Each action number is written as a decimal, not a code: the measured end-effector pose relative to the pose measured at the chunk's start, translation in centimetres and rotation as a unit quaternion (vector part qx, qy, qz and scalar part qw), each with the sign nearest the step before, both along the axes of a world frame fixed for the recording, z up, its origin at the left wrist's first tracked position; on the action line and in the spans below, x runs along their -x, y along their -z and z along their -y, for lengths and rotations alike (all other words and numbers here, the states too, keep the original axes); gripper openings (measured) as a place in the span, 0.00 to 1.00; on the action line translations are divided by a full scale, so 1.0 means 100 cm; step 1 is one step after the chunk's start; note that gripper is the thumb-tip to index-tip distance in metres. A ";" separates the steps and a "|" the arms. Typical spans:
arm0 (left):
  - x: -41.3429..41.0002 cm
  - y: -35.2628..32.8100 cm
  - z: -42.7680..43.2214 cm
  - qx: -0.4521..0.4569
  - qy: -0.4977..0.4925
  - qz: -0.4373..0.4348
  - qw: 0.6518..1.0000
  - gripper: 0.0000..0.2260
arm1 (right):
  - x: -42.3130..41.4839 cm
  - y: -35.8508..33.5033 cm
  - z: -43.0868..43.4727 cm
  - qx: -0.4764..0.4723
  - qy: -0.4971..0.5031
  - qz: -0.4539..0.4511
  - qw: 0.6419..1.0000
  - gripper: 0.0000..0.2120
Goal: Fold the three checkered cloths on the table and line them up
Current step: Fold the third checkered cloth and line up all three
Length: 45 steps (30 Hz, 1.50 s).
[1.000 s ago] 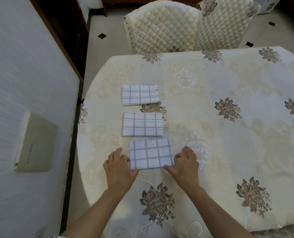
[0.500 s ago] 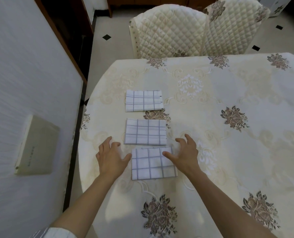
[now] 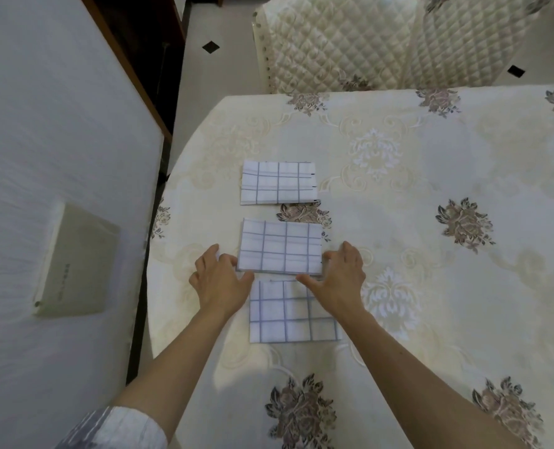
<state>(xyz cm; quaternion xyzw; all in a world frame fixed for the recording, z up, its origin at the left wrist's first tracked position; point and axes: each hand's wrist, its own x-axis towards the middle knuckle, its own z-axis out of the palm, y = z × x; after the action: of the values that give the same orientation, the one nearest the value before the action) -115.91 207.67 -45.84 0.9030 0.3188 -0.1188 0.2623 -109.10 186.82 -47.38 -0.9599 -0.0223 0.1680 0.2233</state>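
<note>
The middle cloth (image 3: 280, 247) is the one I have between my hands: a folded checkered rectangle lying flat on the surface (image 3: 431, 176), in a column of three. The far cloth (image 3: 278, 183) lies at its 12 o'clock with a gap between them. The near cloth (image 3: 288, 315) lies at its 6 o'clock, just beside it, and sits a little further toward 3 o'clock than the other two.

My left hand (image 3: 219, 280) is at the middle cloth's 9 o'clock edge, fingers spread and loose, with the thumb by the near corner. My right hand (image 3: 340, 277) mirrors it at the 3 o'clock edge, fingers lightly bent against the side, and its wrist lies over a corner of the near cloth. Neither hand is closed on anything. Whether any fingertip has slipped under an edge, I cannot tell.

I judge these cloths to be light, soft and thin, stacked in several layers that will shear or fan open if I drag from one corner. So I would push on both short edges together, or press flat on top and slide. The patterned covering beneath looks smooth enough to allow that.

All three look folded, so what remains is squaring the column. A quilted chair (image 3: 350, 43) stands beyond the surface at 12 o'clock.
</note>
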 end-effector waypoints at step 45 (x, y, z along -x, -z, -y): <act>0.009 0.005 0.018 0.028 0.026 0.018 0.999 0.15 | 0.010 -0.002 0.032 -0.153 0.069 -0.004 0.986 0.15</act>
<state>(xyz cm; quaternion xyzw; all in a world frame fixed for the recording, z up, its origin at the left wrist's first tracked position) -116.82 205.92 -46.32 0.9053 0.2867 -0.1186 0.2900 -110.05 183.58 -47.15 -0.9130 0.0198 0.1502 0.3788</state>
